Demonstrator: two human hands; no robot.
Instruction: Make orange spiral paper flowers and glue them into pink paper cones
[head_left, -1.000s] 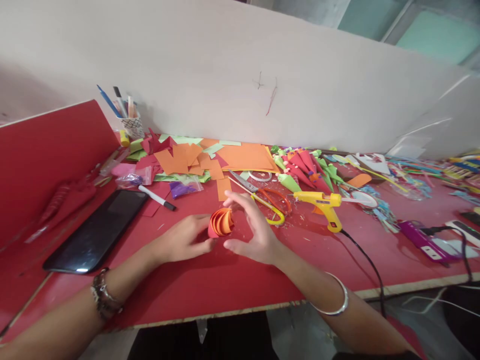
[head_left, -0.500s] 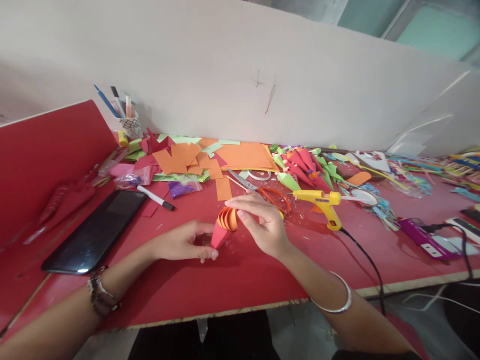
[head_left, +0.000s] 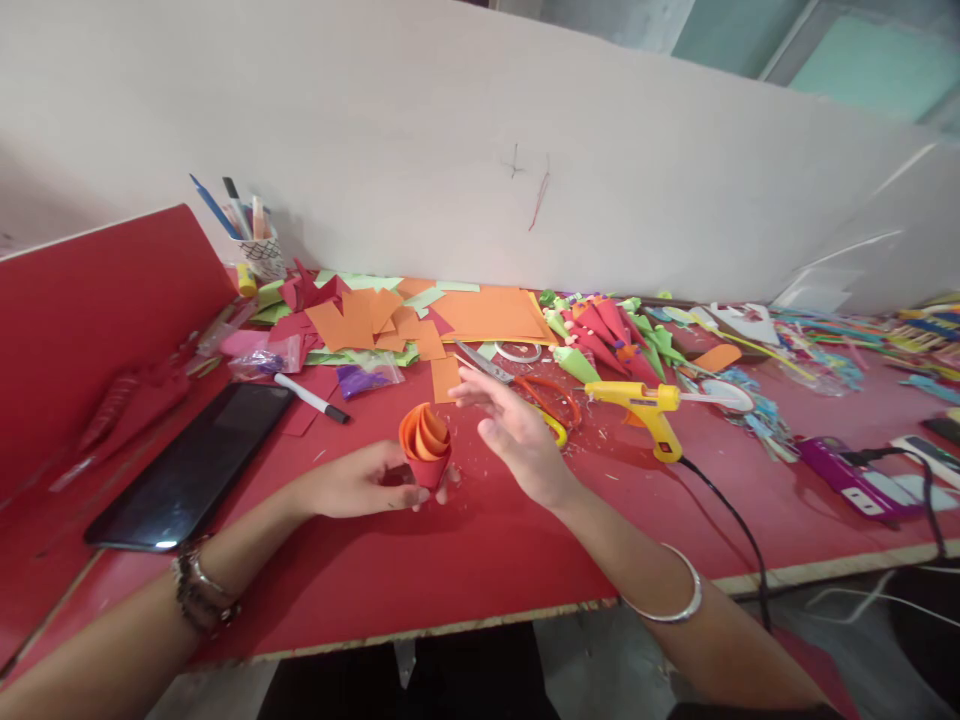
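A red paper cone [head_left: 429, 471] with an orange paper spiral [head_left: 426, 434] in its top stands nearly upright in my left hand [head_left: 367, 482], whose fingers wrap round its lower part. To the right of the cone, my right hand [head_left: 521, 435] is raised with its fingers apart, holding nothing and not touching the paper. Behind that hand lie scissors [head_left: 551, 398] with orange handles, partly hidden by its fingers. A yellow glue gun [head_left: 643, 408] rests on the red table [head_left: 480, 570] to the right.
Red and green paper cones [head_left: 600, 335] are piled at the back, beside orange paper sheets [head_left: 487, 314]. A black phone [head_left: 199, 465], a marker [head_left: 311, 397] and a pen cup [head_left: 261, 253] are on the left. A purple power strip [head_left: 847, 478] lies at the right.
The cone has moved slightly left and turned more upright, showing its orange spiral. My right hand has let go of the orange paper, and its fingers have spread.
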